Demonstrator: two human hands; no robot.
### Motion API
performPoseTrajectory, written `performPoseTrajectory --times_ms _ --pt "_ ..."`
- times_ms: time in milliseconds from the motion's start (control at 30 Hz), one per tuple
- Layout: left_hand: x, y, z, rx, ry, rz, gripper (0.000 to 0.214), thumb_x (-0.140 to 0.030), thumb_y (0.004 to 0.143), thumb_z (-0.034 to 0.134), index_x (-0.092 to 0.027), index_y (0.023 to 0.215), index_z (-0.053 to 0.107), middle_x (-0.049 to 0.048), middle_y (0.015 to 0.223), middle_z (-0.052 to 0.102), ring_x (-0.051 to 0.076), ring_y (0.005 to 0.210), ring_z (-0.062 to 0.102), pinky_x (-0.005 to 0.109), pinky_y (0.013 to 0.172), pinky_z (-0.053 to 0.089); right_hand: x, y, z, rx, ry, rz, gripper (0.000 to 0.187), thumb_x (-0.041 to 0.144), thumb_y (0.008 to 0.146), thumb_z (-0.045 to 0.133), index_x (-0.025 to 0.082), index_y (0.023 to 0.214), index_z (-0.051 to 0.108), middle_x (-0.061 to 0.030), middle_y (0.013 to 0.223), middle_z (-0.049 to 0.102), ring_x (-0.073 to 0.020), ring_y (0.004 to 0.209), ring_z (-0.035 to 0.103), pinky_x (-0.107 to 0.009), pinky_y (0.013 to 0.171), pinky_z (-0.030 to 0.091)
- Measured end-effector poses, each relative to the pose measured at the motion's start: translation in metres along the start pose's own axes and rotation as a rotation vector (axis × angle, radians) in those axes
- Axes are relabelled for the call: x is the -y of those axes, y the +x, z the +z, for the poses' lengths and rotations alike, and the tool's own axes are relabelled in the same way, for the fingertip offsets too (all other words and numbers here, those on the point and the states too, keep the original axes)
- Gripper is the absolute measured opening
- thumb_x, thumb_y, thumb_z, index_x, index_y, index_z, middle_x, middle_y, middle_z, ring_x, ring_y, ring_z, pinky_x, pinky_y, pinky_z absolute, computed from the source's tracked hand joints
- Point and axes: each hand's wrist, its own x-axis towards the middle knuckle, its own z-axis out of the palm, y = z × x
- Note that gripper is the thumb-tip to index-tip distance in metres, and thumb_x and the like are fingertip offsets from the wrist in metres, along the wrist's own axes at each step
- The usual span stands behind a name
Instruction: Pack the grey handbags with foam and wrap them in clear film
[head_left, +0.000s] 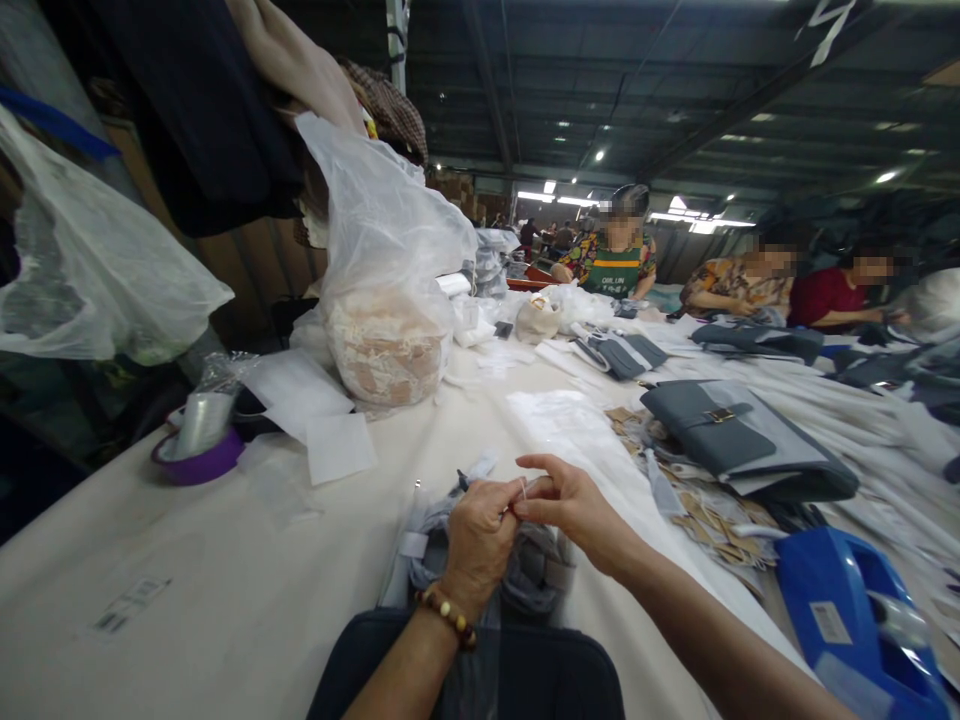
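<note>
My left hand (480,540), with a bead bracelet on the wrist, is closed in a pinch over a grey bag (525,575) wrapped in clear plastic on the white table (225,590). My right hand (574,505) meets it fingertip to fingertip, also pinched. Between the fingers runs a thin white string (523,488); what it is tied to is too small to make out. A small white label (413,544) lies at the bag's left edge.
A blue tape dispenser (855,620) sits at the right. A grey handbag (742,440) lies beyond, with several brown paper tags (712,520) scattered near it. A purple tape roll (199,455) and a big plastic bag of lace (386,300) stand left. Other people work at the far end.
</note>
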Motion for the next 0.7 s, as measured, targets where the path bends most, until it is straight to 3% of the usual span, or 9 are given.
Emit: performPoseTrajectory --times_ms 167,333,433,500,600,700 --pt "0.002 0.007 0.001 0.031 0.128 0.091 0.022 -0.008 0.079 0.052 -0.019 0.081 0.070 0.0050 0.072 0.069 0.019 0.071 0.059 0.030 0.070 0.043 0.001 0.003 -0.008 -0.016 0.042 0.008 0.050 0.021 0.050 0.070 0.012 0.098 0.056 0.0041 0.058 0.062 -0.0109 0.058 0.055 -0.025 0.066 0.042" --pt "0.011 0.005 -0.003 -0.075 0.200 0.121 0.022 -0.007 0.081 0.049 -0.016 0.072 0.067 0.0053 0.065 0.064 0.019 0.065 0.055 0.030 0.062 0.040 -0.016 0.022 -0.024 -0.207 -0.091 0.014 0.036 0.033 0.059 0.062 0.014 0.089 0.059 -0.0021 0.063 0.064 -0.0157 0.065 0.059 -0.028 0.064 0.042" --pt "0.010 -0.003 -0.013 -0.141 0.182 0.135 0.019 -0.009 0.084 0.050 -0.015 0.075 0.065 0.0034 0.067 0.064 0.017 0.065 0.057 0.027 0.060 0.042 -0.026 0.029 -0.031 -0.235 -0.187 -0.002 0.026 0.029 0.056 0.064 0.015 0.078 0.062 -0.0047 0.067 0.064 -0.0189 0.068 0.060 -0.032 0.066 0.043" --pt "0.003 -0.006 -0.022 -0.190 0.133 0.146 0.015 -0.010 0.085 0.052 -0.015 0.078 0.065 0.0013 0.068 0.065 0.015 0.065 0.058 0.024 0.060 0.044 -0.027 0.029 -0.031 -0.210 -0.254 -0.061 0.028 0.020 0.049 0.068 0.017 0.077 0.067 -0.0049 0.079 0.066 -0.0203 0.078 0.059 -0.033 0.075 0.042" --pt "-0.014 0.000 -0.031 -0.209 0.027 0.203 0.012 -0.010 0.085 0.054 -0.017 0.081 0.063 -0.0007 0.072 0.065 0.012 0.066 0.060 0.021 0.061 0.046 -0.020 0.024 -0.024 -0.059 -0.361 -0.223 0.036 0.017 0.048 0.073 0.024 0.083 0.072 -0.0012 0.088 0.065 -0.0191 0.086 0.056 -0.031 0.081 0.041" --pt "-0.024 0.006 -0.030 -0.157 -0.035 0.271 0.012 -0.011 0.087 0.052 -0.018 0.083 0.060 -0.0009 0.075 0.065 0.011 0.069 0.061 0.019 0.064 0.048 -0.014 0.025 -0.017 0.034 -0.373 -0.238 0.013 0.026 0.054 0.070 0.023 0.067 0.072 0.0003 0.073 0.064 -0.0171 0.074 0.057 -0.029 0.074 0.043"
